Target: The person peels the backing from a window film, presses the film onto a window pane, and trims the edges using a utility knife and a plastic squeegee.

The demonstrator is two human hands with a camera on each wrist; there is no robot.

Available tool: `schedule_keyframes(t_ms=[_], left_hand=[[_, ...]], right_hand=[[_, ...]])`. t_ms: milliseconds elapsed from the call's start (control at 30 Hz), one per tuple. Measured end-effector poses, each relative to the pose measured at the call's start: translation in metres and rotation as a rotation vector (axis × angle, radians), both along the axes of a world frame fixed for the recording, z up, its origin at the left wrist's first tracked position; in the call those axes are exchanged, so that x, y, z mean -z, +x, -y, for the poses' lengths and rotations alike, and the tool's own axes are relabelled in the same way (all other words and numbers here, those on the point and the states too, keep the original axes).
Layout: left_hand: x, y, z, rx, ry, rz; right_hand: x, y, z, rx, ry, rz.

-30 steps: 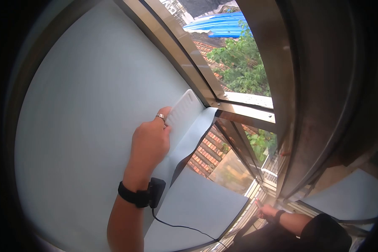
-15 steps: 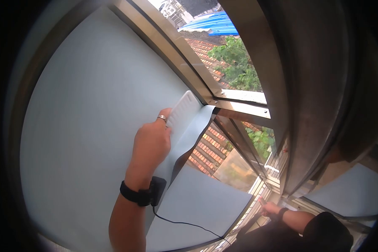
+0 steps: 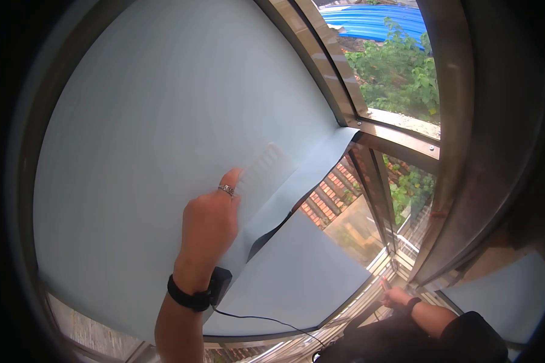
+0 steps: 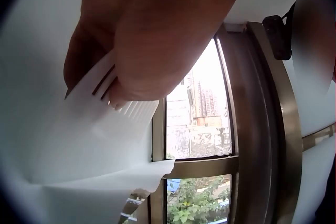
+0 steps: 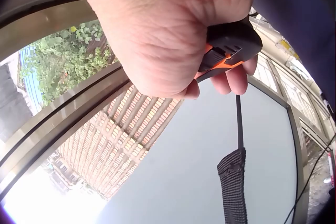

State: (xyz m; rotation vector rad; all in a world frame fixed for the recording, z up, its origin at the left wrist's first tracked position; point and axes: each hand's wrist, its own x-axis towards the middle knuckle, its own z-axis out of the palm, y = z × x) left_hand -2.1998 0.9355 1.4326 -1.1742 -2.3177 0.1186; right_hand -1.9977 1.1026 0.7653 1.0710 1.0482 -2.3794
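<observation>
In the head view my left hand (image 3: 212,224), with a ring on one finger, grips a white ribbed plastic scraper (image 3: 261,166). The scraper lies against the pale blue film (image 3: 139,157) that covers the large pane. In the left wrist view the scraper's slotted edge (image 4: 134,109) shows beneath my hand (image 4: 152,35). Below it, the film's loose lower edge (image 3: 309,178) folds outward from the glass. My right hand (image 5: 163,35) holds a black-and-orange utility knife (image 5: 233,48), no blade visible; low at right in the head view, that hand (image 3: 396,296) is small.
Metal window frame bars (image 3: 396,136) border the pane at right. A lower pane (image 3: 309,266) looks frosted. A thin cable (image 3: 266,317) runs from the left wrist camera. A dark curved frame member (image 3: 496,145) stands at far right; foliage (image 3: 393,69) and tiled roofs show outside.
My left hand has drawn the scraper away from the frame corner, back over the film. The head view has shifted, moving the window bars rightward. The right hand stays low at right.
</observation>
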Motion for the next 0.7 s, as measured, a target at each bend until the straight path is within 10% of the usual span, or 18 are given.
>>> schedule_keyframes(t_ms=[700], left_hand=[[-0.019,0.038,0.163,-0.202,-0.067,-0.083]], right_hand=[[-0.037,0.001,0.004,-0.153,0.046,0.092]])
